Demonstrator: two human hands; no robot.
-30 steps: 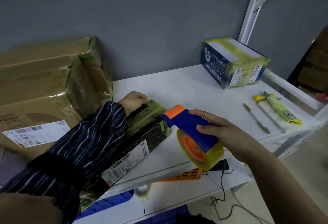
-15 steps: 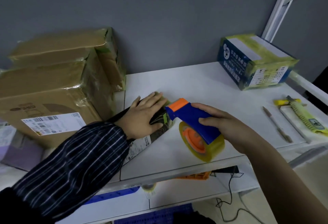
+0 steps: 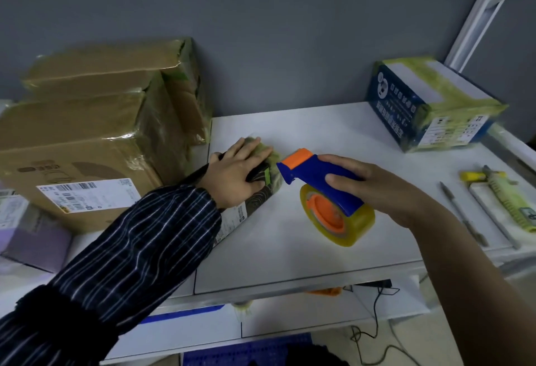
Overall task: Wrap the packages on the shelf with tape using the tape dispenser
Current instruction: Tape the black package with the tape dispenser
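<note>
package [image 3: 260,201]: dark, flat, lying on white shelf [image 3: 319,252] | tape dispenser [image 3: 319,189]: blue-orange, yellowish roll, just beside

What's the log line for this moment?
left hand: presses flat on dark package | right hand: grips tape dispenser | orange nose beside package

Dispenser [image 3: 324,195] — right of package [image 3: 257,204].

Left of the tape dispenser [image 3: 324,191], the left arm wears a dark navy sleeve [image 3: 139,249] crossed by thin pale stripes. It gathers into an elastic cuff [image 3: 208,200] just behind the left hand [image 3: 240,174]. Farther from the dispenser, a plain black band [image 3: 49,307] rings the sleeve. Right of the dispenser, the forearm [image 3: 464,264] behind the right hand [image 3: 374,189] is bare.
</note>
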